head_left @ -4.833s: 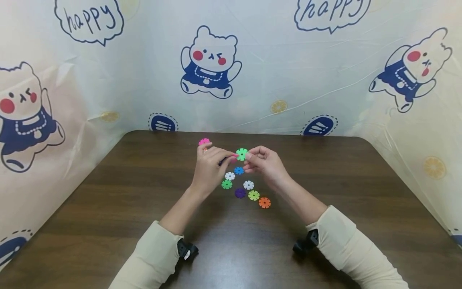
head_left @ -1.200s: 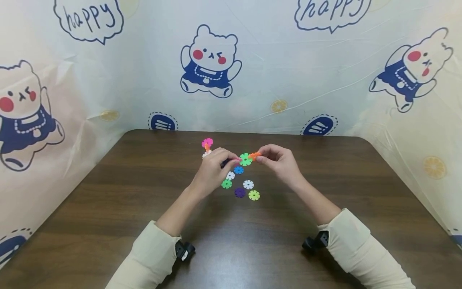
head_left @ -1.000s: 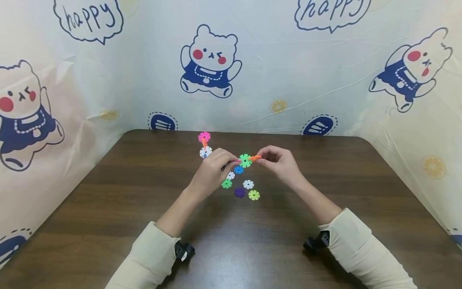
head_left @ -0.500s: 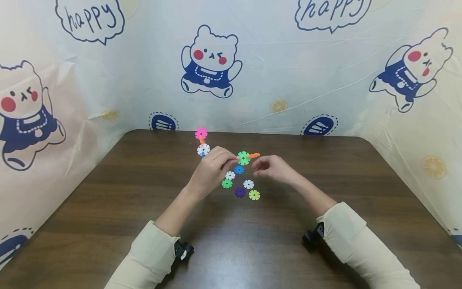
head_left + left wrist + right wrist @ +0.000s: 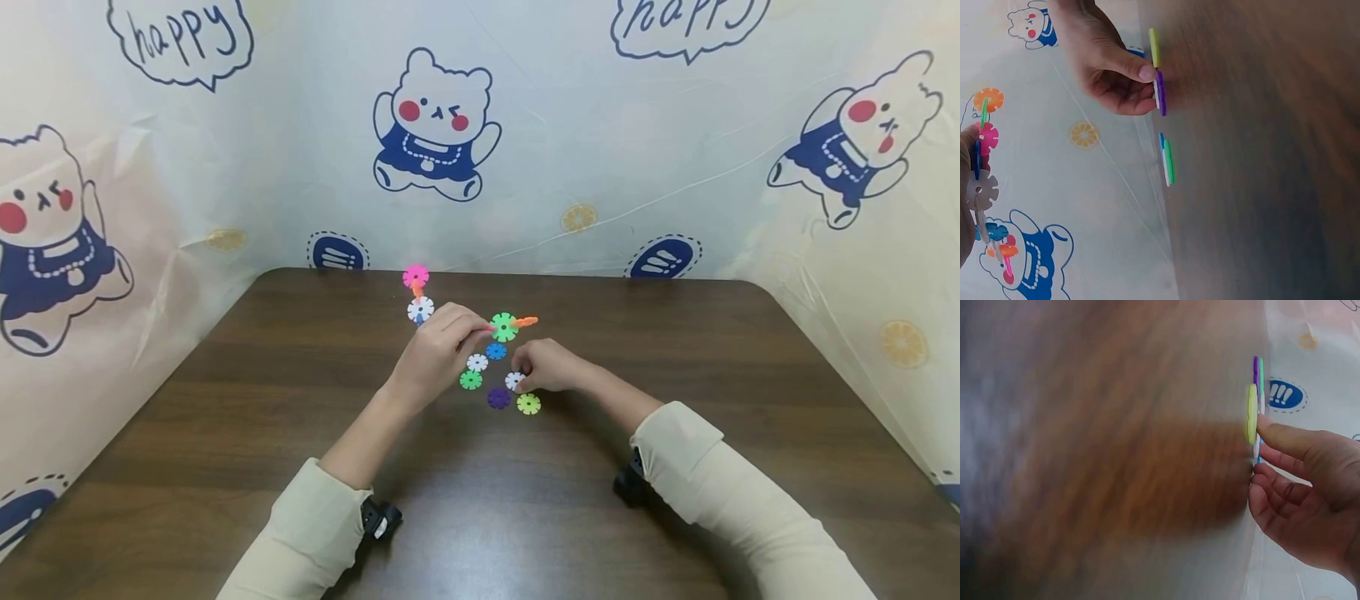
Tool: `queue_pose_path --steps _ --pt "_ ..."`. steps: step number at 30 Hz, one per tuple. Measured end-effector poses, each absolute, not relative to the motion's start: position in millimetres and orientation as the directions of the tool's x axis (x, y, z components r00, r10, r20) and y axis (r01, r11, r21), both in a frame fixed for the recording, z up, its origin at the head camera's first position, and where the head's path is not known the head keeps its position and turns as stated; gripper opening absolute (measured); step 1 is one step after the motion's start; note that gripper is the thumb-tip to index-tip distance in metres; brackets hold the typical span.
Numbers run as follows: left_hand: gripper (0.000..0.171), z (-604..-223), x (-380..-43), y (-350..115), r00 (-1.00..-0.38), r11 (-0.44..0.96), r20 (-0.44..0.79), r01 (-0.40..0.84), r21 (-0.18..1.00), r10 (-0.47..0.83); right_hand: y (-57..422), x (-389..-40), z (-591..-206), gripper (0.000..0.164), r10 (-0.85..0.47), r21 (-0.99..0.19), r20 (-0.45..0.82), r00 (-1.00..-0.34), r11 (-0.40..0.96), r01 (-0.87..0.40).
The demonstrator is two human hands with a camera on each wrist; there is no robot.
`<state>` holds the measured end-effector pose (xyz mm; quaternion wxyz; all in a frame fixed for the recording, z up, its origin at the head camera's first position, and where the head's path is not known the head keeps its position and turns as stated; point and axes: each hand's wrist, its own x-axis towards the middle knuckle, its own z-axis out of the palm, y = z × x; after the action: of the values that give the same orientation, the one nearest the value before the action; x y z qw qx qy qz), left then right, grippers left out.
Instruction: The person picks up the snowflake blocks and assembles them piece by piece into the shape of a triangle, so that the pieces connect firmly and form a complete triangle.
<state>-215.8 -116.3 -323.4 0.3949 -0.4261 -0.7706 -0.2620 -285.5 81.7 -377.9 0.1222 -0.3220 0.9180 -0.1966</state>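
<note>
My left hand (image 5: 437,354) pinches a raised chain of slotted plastic snowflake discs. Beyond its left side, a pink disc (image 5: 415,277), an orange disc (image 5: 417,291) and a white disc (image 5: 421,309) show. At its fingertips, a pink edge joins a green disc (image 5: 504,327), with an edge-on orange disc (image 5: 526,322) at the right end. In the left wrist view, more of the chain shows, including a dark blue disc (image 5: 977,157). Down at the table, my right hand (image 5: 553,367) has thumb and fingers at the edges of a loose white disc (image 5: 514,382), partly covering it.
Loose discs lie flat on the brown table (image 5: 300,467): blue (image 5: 496,351), white (image 5: 477,362), green (image 5: 471,380), purple (image 5: 498,397) and yellow-green (image 5: 528,404). A patterned curtain (image 5: 540,150) stands behind the table.
An orange disc left the table and now sits on the green disc in the chain. My right hand let go of it and moved down to the loose white disc.
</note>
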Motion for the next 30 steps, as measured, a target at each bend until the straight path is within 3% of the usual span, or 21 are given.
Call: queue_pose_path --steps 9,13,17,24,30 --pt "0.013 -323.9 -214.7 -116.9 -0.33 0.503 0.832 0.861 0.071 0.446 85.7 -278.3 -375.9 0.016 -0.573 -0.512 0.006 -0.82 0.702 -0.494" --pt "0.014 -324.9 -216.4 -116.9 -0.315 0.496 0.84 0.866 0.064 0.442 95.6 -275.1 -367.3 0.01 -0.507 -0.592 0.074 -0.859 0.671 -0.447" --pt "0.013 -324.9 -217.6 -117.3 -0.313 0.496 0.843 0.866 0.064 0.437 105.1 -270.9 -353.2 0.014 -0.393 -0.703 0.154 -0.907 0.601 -0.38" --pt "0.014 -323.2 -217.6 -117.0 -0.312 0.495 0.844 0.867 0.065 0.436 114.6 -256.7 -327.6 0.021 -0.19 -0.934 0.246 -0.95 0.216 -0.285" --pt "0.012 -323.0 -217.3 -117.0 -0.317 0.496 0.84 0.866 0.066 0.441 115.0 -244.6 -318.4 0.023 -0.12 -0.971 0.232 -0.965 -0.078 -0.224"
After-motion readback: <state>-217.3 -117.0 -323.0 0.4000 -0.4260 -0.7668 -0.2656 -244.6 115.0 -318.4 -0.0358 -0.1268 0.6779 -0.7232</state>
